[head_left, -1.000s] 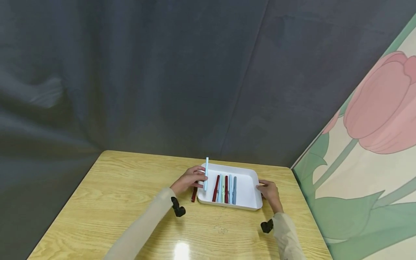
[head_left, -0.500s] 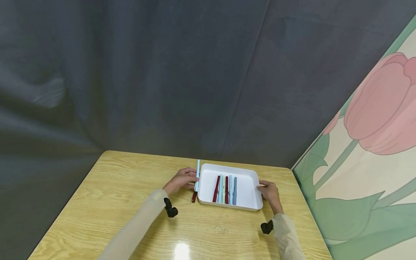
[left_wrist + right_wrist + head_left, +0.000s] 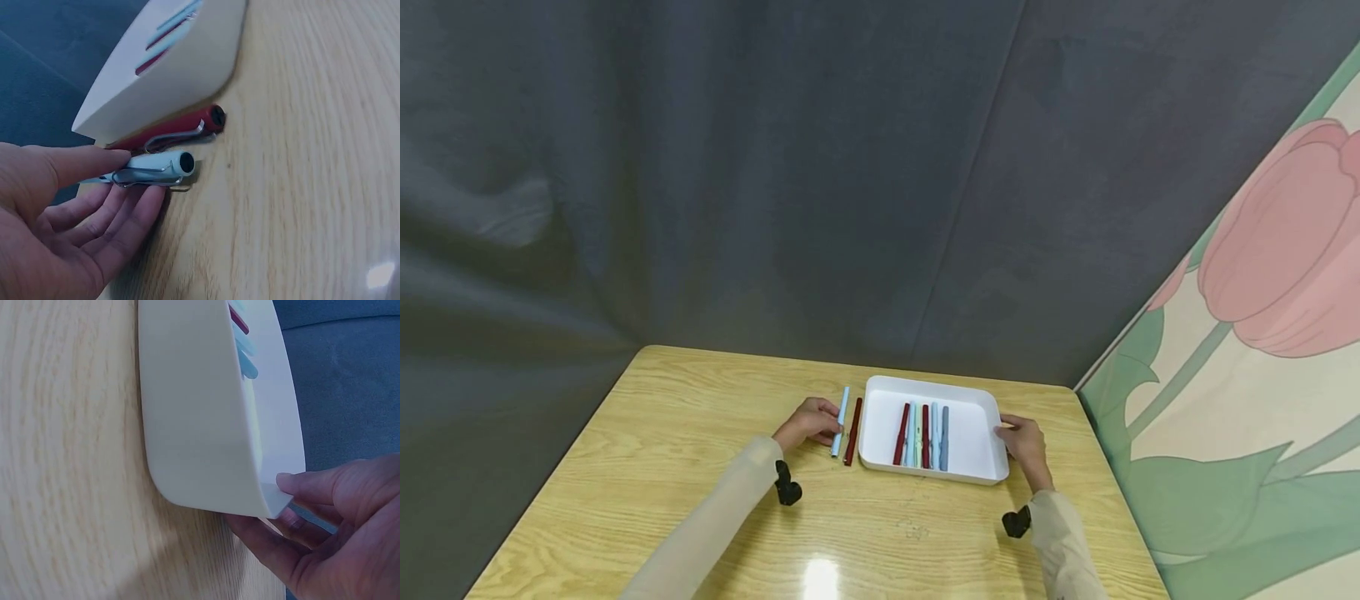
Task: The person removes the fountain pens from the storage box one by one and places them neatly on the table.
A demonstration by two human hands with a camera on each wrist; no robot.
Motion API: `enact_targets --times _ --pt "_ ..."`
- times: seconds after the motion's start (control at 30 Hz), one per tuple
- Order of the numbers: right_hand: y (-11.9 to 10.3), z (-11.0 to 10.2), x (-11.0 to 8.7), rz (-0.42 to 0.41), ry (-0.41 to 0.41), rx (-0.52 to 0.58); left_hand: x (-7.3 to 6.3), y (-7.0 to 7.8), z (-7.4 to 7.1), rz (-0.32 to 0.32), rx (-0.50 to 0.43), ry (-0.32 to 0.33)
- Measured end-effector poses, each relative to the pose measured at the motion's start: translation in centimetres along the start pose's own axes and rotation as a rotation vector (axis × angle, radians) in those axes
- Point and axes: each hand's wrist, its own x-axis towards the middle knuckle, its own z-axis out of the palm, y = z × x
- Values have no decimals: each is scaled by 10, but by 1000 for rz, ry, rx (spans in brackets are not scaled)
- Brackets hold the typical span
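My left hand (image 3: 814, 422) pinches a light blue pen (image 3: 841, 421) between thumb and fingers, low over the table to the left of the tray. Its metal clip and dark round end show in the left wrist view. Just right of it, a dark red pen (image 3: 853, 431) lies on the table beside the tray wall. The white tray (image 3: 977, 450) holds several pens in a row, red, light blue, pale green and grey-blue (image 3: 944, 438). At the tray's right end my right hand (image 3: 350, 519) grips the rim, thumb inside and fingers against the outer wall.
The wooden table (image 3: 715, 400) extends left and in front of the tray. Behind it hangs a dark grey curtain (image 3: 820, 208). A wall with a tulip print (image 3: 1247, 400) borders the right side. Both wrists carry black camera mounts (image 3: 788, 483).
The light blue pen has moved left with my left hand, from over the tray's left edge down to beside the red pen. My right hand keeps its hold on the tray.
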Motion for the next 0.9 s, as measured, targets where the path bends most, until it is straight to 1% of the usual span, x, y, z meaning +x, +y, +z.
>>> enact_targets --times 0.27,0.4,0.53,0.7,0.9 --pt "-1 -1 2 7 -12 2 -3 3 4 35 146 122" --pt "-1 -1 2 10 -22 3 -3 4 5 36 201 163" --pt "0 0 2 18 -26 13 -5 4 6 20 261 197" --pt "0 0 0 15 -28 3 -7 6 7 7 299 218" --pt "0 -1 1 11 -24 -21 -8 8 7 -12 296 220"
